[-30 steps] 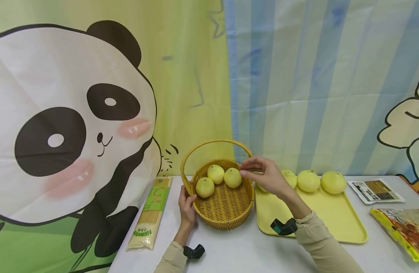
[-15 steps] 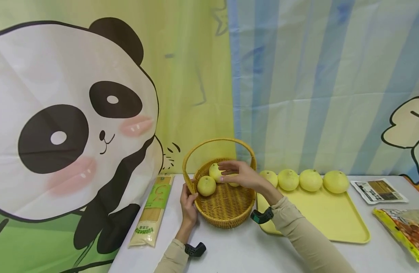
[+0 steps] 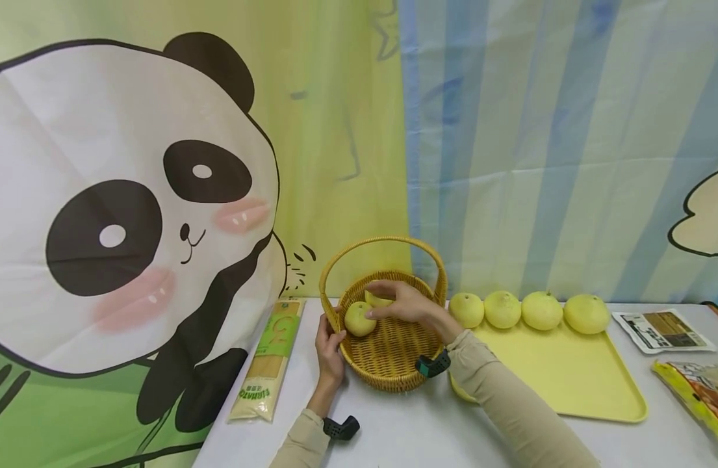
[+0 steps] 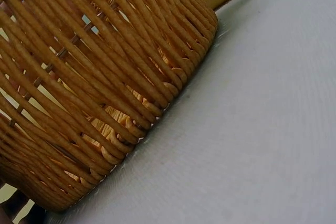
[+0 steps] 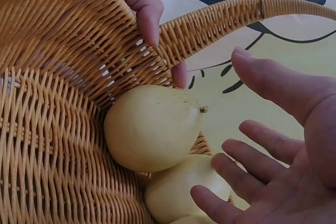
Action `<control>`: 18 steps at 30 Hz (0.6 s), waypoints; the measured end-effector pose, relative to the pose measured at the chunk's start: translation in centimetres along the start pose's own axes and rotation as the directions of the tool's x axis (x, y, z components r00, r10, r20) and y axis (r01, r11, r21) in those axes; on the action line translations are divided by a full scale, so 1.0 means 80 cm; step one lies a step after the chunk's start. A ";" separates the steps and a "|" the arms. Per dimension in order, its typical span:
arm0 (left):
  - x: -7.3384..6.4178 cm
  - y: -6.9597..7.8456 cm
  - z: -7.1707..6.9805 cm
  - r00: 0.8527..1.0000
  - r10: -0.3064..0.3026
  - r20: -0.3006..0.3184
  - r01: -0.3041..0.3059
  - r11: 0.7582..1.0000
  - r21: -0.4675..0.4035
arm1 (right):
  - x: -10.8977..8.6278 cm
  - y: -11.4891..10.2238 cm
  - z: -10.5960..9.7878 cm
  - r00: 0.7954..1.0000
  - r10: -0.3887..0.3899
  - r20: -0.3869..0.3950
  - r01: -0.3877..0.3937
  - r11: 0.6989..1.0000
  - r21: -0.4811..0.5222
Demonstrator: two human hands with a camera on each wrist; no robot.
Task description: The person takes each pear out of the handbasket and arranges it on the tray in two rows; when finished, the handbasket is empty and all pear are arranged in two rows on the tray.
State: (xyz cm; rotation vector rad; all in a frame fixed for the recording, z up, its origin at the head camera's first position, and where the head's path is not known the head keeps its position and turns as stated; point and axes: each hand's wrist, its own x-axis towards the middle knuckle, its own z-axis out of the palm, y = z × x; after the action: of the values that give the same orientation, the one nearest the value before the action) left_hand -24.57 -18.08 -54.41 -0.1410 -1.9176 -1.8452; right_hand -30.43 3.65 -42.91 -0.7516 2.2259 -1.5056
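A brown wicker basket (image 3: 394, 364) with a tall hooped handle stands on the white table. At its left side my left hand (image 3: 331, 356) grips the rim by the foot of the handle, thumb inside. Over the basket is my right hand (image 3: 402, 304), thumb and fingers spread, holding nothing. Closest to it is a round pale-yellow fruit (image 5: 152, 129) with a short stem. Another such fruit (image 5: 181, 190) lies beside it, and a third is mostly hidden. The left wrist view shows mainly the basket's woven outer wall (image 4: 100, 77).
A yellow tray (image 3: 575, 377) sits to the right, with several similar fruits (image 3: 502, 309) along its back edge. Farther right are a flat food packet (image 3: 663, 329) and a colourful bag (image 3: 700, 396). A long noodle pack (image 3: 268, 357) lies left of the basket. Printed curtains hang behind.
My right hand has moved left from the basket's right rim to over the fruits near its left side. My left hand keeps its grip on the rim. The view has shifted slightly.
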 end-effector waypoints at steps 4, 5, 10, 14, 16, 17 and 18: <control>0.000 0.001 -0.001 1.000 -0.008 0.001 0.008 1.000 0.010 | 0.009 0.006 0.007 0.997 -0.041 0.070 0.043 0.999 -0.024; 0.000 0.001 -0.001 1.000 -0.008 0.002 0.008 1.000 0.008 | 0.011 0.008 0.009 0.995 -0.047 0.093 0.050 0.998 -0.034; -0.003 0.000 -0.001 1.000 -0.009 0.004 0.010 1.000 -0.004 | 0.016 0.014 0.022 0.988 -0.051 0.145 0.067 0.993 -0.102; -0.002 -0.002 -0.002 1.000 0.001 0.002 -0.001 1.000 0.004 | 0.019 0.014 0.027 0.990 -0.070 0.124 0.089 0.984 -0.155; -0.002 -0.002 -0.001 1.000 0.008 0.005 -0.008 1.000 0.010 | 0.020 0.013 0.027 0.990 -0.071 0.120 0.093 0.979 -0.182; -0.001 -0.002 -0.002 1.000 0.007 0.004 -0.007 1.000 0.013 | 0.021 0.013 0.027 0.990 -0.070 0.122 0.093 0.977 -0.193; -0.001 -0.003 -0.002 1.000 0.005 0.004 -0.005 1.000 0.017 | 0.021 0.013 0.027 0.990 -0.069 0.124 0.093 0.975 -0.201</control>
State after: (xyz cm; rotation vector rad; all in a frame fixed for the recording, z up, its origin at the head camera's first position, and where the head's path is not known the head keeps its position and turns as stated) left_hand -24.53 -18.21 -54.64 -0.1442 -1.9337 -1.8260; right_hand -30.82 1.31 -44.71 -0.9786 2.3103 -1.2428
